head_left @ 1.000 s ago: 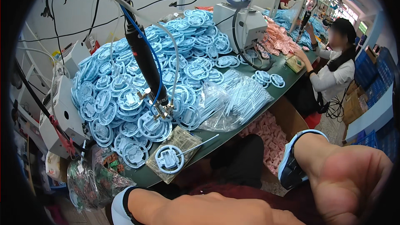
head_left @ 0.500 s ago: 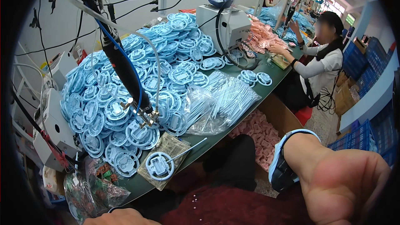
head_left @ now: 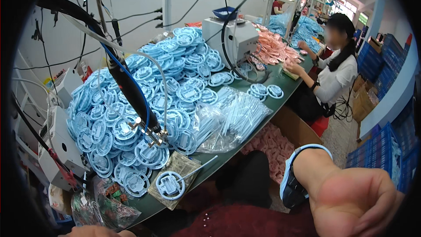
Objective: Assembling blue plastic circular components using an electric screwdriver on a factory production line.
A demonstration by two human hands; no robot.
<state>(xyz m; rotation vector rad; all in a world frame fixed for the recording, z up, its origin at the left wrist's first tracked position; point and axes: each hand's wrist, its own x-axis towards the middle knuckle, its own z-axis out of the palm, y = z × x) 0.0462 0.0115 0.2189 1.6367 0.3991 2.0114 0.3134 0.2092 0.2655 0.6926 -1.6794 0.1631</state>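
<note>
My right hand [head_left: 355, 202] is raised close at the lower right, with a blue and black band [head_left: 294, 180] round its wrist. Its visible fingers curl toward the palm; their tips and anything in them are hidden. Of my left hand [head_left: 94, 231], only a strip shows at the bottom edge, its fingers out of sight. Nearest the left hand on the table lies a light-blue ring-shaped plastic part [head_left: 170, 185] on a worn, flat block [head_left: 186, 162]. A thin blue stick [head_left: 204, 167] slants from the ring's edge. Neither hand touches them.
A large heap of blue plastic parts [head_left: 144, 92] covers the green table [head_left: 280, 77]. A black tool with metal fittings [head_left: 131, 92] hangs over it. Bagged sticks [head_left: 237, 114] lie to its right. Pink pieces [head_left: 272, 149] fill a box below. A co-worker [head_left: 337, 70] sits farther right.
The view has shifted slightly, so the table sits lower. My right hand's fingers curl more into view, and less of my left hand shows. The ring-shaped part stays on its block.
</note>
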